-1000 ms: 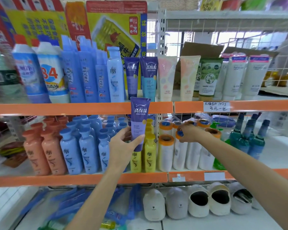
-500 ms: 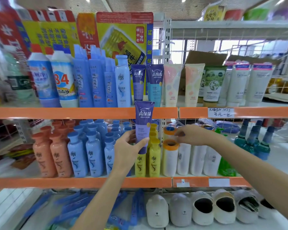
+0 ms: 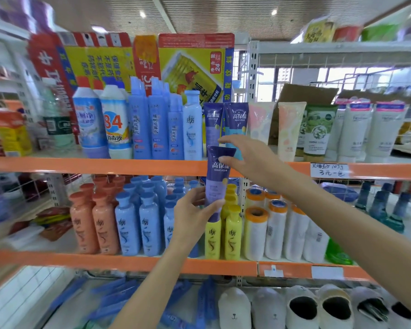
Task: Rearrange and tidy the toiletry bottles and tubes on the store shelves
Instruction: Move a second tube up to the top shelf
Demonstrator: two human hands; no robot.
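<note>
My left hand (image 3: 195,214) grips the lower end of a purple tube (image 3: 217,179), held upright in front of the orange upper shelf edge (image 3: 105,166). My right hand (image 3: 249,157) is raised beside the tube's top, thumb touching it, fingers spread and reaching toward two matching purple tubes (image 3: 226,122) standing on the upper shelf. Pink tubes (image 3: 275,124), a green tube (image 3: 317,131) and white tubes (image 3: 368,129) stand to their right. Blue bottles (image 3: 157,124) stand to the left.
The middle shelf holds orange bottles (image 3: 93,222), blue bottles (image 3: 138,219), yellow bottles (image 3: 223,231) and white rolls with orange caps (image 3: 271,229). Teal bottles (image 3: 384,207) stand far right. Slippers (image 3: 301,307) lie on the bottom shelf. Cardboard boxes (image 3: 152,60) back the top shelf.
My right hand left the orange-capped rolls on the middle shelf and rose to the top of the purple tube. The left hand kept the tube, lifting slightly.
</note>
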